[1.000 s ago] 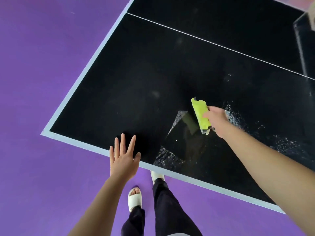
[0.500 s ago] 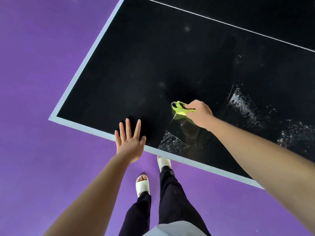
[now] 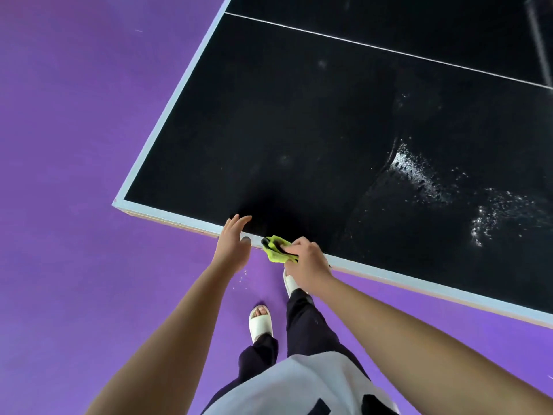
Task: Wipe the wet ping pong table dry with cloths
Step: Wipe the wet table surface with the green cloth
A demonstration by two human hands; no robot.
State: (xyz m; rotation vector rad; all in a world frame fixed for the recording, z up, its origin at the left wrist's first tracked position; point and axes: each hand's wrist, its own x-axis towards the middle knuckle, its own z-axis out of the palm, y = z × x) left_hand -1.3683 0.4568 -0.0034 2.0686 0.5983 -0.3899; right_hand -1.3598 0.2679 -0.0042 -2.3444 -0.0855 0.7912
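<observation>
A purple floor (image 3: 74, 175) fills the left half and lower edge of the frame. At bottom centre, dark trousers (image 3: 302, 322) and a white slide sandal (image 3: 261, 323) show above a pale shirt hem (image 3: 287, 384).

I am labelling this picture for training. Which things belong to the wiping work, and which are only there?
Belong to the job:
ping pong table
yellow-green cloth, gripped by the right hand
water patches
left hand, open at the table edge

Only there:
purple floor
white sandals
</observation>
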